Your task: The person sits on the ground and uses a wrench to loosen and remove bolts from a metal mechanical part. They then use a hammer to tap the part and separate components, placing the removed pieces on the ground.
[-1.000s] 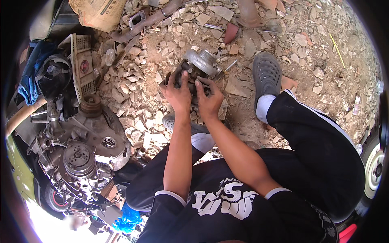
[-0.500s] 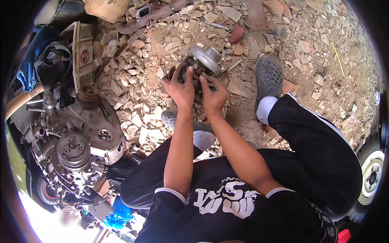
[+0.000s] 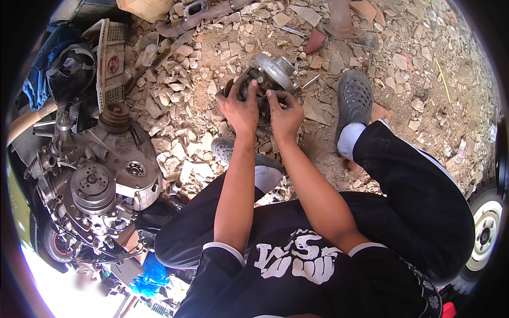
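A metal turbocharger [image 3: 277,70] rests on the stony ground in front of me, its pale silver housing at the far right and its darker body nearer to me. My left hand [image 3: 241,108] is closed round the near left side, thumb on top and fingers over the dark body. On the near right side, my right hand [image 3: 287,114] grips the same body, its thumb raised beside the left one. Both palms hide much of the lower part. Beside the silver housing a thin metal rod [image 3: 310,81] sticks out to the right; whether it is attached I cannot tell.
A large engine [image 3: 101,175] stands at the left, below a dirty plastic crate [image 3: 111,63]. A rusty exhaust pipe [image 3: 204,18] and a wrench [image 3: 294,32] lie at the far side among broken stones. My shoe [image 3: 353,98] is to the right; a wheel [image 3: 485,233] stands further right.
My right hand has shifted its grip on the turbocharger, its fingers now lying more around the side and its thumb upright. The left hand stays on it. The view has shifted slightly.
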The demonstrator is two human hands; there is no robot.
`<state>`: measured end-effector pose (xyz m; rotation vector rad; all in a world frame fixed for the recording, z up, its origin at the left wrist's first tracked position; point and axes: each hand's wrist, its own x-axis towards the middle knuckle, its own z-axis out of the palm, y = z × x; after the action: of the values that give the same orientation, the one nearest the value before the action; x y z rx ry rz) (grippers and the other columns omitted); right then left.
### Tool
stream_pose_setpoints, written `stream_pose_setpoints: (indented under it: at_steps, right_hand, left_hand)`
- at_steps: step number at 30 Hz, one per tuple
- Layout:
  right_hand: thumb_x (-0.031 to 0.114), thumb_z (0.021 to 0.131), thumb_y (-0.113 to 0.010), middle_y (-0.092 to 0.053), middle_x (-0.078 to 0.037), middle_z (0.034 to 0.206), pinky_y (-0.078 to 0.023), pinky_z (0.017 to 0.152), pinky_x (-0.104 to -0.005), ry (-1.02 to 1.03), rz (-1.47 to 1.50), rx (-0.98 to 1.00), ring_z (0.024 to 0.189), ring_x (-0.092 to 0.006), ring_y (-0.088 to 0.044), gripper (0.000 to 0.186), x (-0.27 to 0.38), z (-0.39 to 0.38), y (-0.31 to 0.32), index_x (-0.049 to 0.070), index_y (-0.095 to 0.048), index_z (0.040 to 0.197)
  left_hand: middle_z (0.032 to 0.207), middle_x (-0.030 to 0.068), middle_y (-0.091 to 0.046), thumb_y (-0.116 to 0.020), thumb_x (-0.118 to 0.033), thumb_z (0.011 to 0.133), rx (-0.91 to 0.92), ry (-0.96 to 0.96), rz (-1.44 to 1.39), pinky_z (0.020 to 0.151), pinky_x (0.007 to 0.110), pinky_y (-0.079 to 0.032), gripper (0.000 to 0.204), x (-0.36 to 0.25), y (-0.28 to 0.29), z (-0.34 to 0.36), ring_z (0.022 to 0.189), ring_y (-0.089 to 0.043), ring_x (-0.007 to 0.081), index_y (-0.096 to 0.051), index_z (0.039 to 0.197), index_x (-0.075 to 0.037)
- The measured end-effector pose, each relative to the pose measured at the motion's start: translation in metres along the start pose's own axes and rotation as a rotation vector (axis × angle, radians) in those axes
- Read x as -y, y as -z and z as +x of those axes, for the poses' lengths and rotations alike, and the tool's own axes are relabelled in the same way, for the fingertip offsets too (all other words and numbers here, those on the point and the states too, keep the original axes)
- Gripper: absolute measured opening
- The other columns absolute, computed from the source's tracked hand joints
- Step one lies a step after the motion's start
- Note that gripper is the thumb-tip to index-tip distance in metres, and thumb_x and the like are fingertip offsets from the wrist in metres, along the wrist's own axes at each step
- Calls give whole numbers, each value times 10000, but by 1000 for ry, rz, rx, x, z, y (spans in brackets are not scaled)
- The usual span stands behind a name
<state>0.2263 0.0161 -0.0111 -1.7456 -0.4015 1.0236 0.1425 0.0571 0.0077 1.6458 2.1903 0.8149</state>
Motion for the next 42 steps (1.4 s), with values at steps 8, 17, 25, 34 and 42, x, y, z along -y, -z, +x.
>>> stream_pose_setpoints:
  at_steps: [8,17,25,34,42]
  right_hand:
    - [280,871,-850,-788,-145,851,-551,824,-387,-44,-62,-28,807,-274,-746,253,21,-5,-2,35,-817,922]
    - [288,854,-866,-771,-153,791,-551,748,-402,-20,-179,-42,730,-280,-737,287,21,-1,-1,11,-792,848]
    - [279,857,-865,-747,-112,723,-543,697,-366,3,-133,-50,662,-229,-705,275,17,0,2,15,-790,844]
    - [263,870,-851,-765,-100,762,-544,722,-349,39,-49,-47,697,-209,-708,226,24,-11,-1,42,-811,894]
    - [265,838,-873,-758,-128,726,-551,724,-371,-33,-150,-35,683,-225,-725,263,29,-3,-2,11,-806,861]
  left_hand:
    - [1156,251,-558,-816,-494,874,1,-6,-9,1067,510,-440,436,7,-3,1,1155,-558,444,-805,1182,-186]
    - [1132,266,-557,-821,-495,867,-19,-6,4,1067,520,-440,439,7,-4,0,1142,-555,471,-803,1192,-200]
    - [1138,268,-556,-821,-487,872,0,-2,-28,1049,509,-454,430,3,0,0,1135,-568,459,-805,1192,-201]
    - [1117,238,-548,-834,-485,856,-33,-24,-11,1022,506,-454,425,5,-2,-1,1091,-557,436,-809,1171,-201]
    - [1127,233,-556,-838,-503,846,11,26,-33,1050,494,-436,444,4,-1,0,1123,-541,424,-809,1170,-200]
